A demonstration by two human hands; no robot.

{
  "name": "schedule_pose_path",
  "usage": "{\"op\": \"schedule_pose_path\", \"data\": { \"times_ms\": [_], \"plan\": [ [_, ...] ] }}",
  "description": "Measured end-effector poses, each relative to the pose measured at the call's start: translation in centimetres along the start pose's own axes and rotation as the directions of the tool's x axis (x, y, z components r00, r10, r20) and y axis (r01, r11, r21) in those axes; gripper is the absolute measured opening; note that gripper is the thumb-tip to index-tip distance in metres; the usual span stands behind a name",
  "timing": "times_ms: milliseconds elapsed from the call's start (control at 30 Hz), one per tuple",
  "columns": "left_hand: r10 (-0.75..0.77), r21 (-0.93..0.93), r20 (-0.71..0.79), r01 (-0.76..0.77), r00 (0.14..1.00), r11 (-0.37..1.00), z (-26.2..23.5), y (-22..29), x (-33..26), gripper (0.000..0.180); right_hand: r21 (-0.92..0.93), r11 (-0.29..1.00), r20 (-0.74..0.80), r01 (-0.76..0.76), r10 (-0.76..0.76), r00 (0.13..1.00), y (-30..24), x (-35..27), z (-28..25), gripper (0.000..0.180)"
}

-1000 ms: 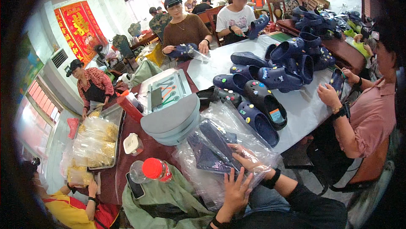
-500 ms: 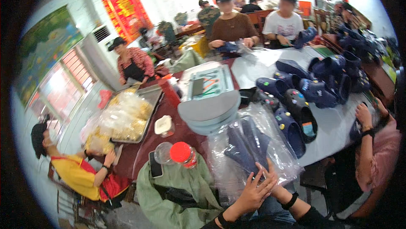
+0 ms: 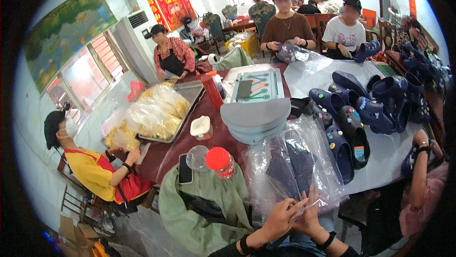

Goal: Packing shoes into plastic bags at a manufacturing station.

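Observation:
A clear plastic bag with a pair of dark blue clogs inside lies on the table right in front of me. My left hand and my right hand meet at the bag's near edge, fingers pinching the plastic. Both wrists wear a black band. A pile of loose dark blue clogs with small coloured charms lies to the right of the bag on white sheeting.
Just beyond the bag stands a grey sealing machine. To my left are a red-lidded jar, a phone and a green jacket. A metal tray of bagged yellow snacks is far left. Several people sit around the table.
My view has swung left and downward. My left hand, spread open beside the bag before, has closed in next to the right hand at the bag's near edge.

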State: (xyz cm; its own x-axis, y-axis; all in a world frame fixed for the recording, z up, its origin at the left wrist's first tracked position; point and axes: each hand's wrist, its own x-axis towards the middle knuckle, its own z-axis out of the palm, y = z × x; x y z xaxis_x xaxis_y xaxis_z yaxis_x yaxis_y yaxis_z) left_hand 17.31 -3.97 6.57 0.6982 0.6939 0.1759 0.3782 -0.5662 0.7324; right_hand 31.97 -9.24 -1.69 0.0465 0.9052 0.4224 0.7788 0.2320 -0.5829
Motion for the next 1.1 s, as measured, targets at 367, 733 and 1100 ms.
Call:
{"op": "schedule_pose_path", "data": {
  "times_ms": [367,733,1100],
  "plan": [
    [0.443,0.029,-0.051,-0.442,0.895,0.897,0.5,-0.9,-1.2,0.053,-0.096,0.98,-0.078,-0.176,0.169,0.983,-0.1,4.8,-3.0,0.061],
    [-0.442,0.12,-0.64,0.649,0.629,0.751,-10.2,-12.4,-13.7,0.032,0.78,0.601,-0.173,-0.173,0.474,0.863,-0.4,2.2,-5.4,0.053],
    [-0.407,0.769,-0.328,0.491,0.852,0.408,-11.5,-17.9,-23.1,0.061,0.668,0.607,0.535,-0.43,0.009,0.845,-9.0,7.0,-0.6,0.046]
  ]
}}
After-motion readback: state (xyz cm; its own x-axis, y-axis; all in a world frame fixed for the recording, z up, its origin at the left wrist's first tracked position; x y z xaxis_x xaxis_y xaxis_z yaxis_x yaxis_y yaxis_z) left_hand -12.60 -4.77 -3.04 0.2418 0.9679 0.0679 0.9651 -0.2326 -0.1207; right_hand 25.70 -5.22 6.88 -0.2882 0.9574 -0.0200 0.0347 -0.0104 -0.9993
